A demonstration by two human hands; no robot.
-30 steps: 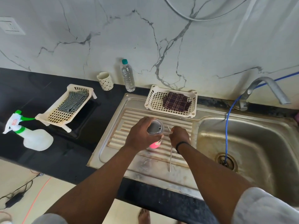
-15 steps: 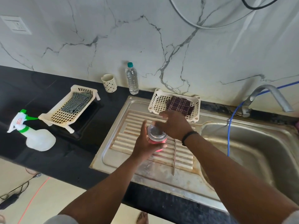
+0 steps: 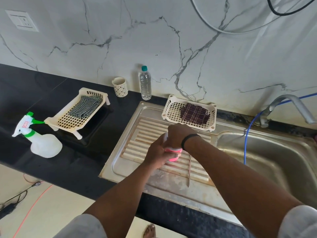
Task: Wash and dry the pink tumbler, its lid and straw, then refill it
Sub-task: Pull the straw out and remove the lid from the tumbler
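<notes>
The pink tumbler [image 3: 173, 156] stands upright on the ribbed drainboard [image 3: 137, 148] of the steel sink. My left hand [image 3: 157, 152] wraps around its body from the left. My right hand [image 3: 176, 136] is clamped over the top of the tumbler, on the clear lid [image 3: 165, 135], which is mostly hidden under the palm. The metal straw [image 3: 189, 170] lies flat on the drainboard just right of the tumbler, pointing toward me. A water bottle [image 3: 145, 83] with a teal cap stands at the back against the wall.
A white basket [image 3: 171, 109] with a dark checked cloth [image 3: 194, 112] sits behind the tumbler. Another basket [image 3: 68, 121] holds a green checked cloth [image 3: 85, 107] on the black counter, by a spray bottle [image 3: 41, 140] and a patterned cup [image 3: 120, 86]. Sink basin [image 3: 274, 160], tap [image 3: 288, 105] and blue hose [image 3: 247, 134] lie right.
My right hand let go of the straw, which now lies on the drainboard, and moved onto the tumbler's top. My left hand slid from the lid down around the body.
</notes>
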